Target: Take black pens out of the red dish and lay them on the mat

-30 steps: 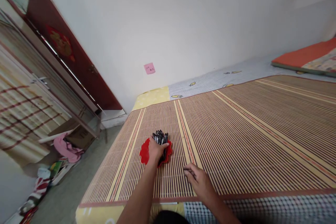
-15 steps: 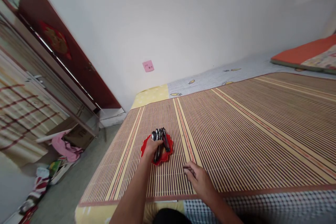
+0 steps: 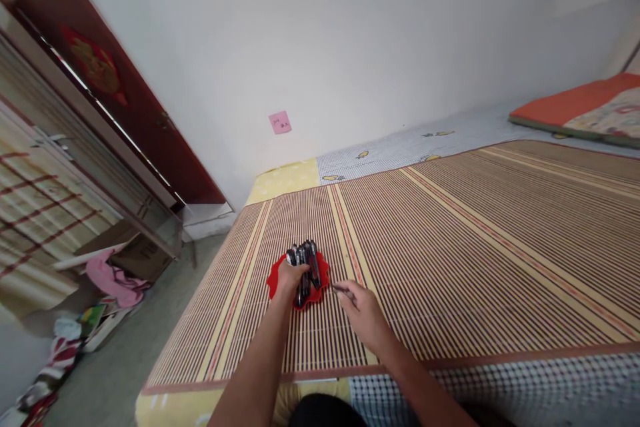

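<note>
A red dish [image 3: 323,271] with a wavy rim lies on the striped mat, left of centre. Over it, several black pens [image 3: 303,260] with shiny ends stand out in a bundle, and my left hand [image 3: 290,277] is closed around some of them, thumb across the front. My right hand [image 3: 364,312] hovers just right of the dish, fingers pinched on a thin dark object [image 3: 339,288] whose kind I cannot make out. The hand hides part of the dish's left side.
A striped bamboo mat [image 3: 450,267] covers the bed. Folded orange bedding [image 3: 560,103] lies at the far right. A pink note [image 3: 280,122] is stuck to the white wall. Left of the bed are a box [image 3: 143,259] and a pink cloth [image 3: 113,277].
My right hand has moved up and left, closer to the dish, and the thin dark object now points toward it. My left hand stays on the pens. The view has shifted slightly.
</note>
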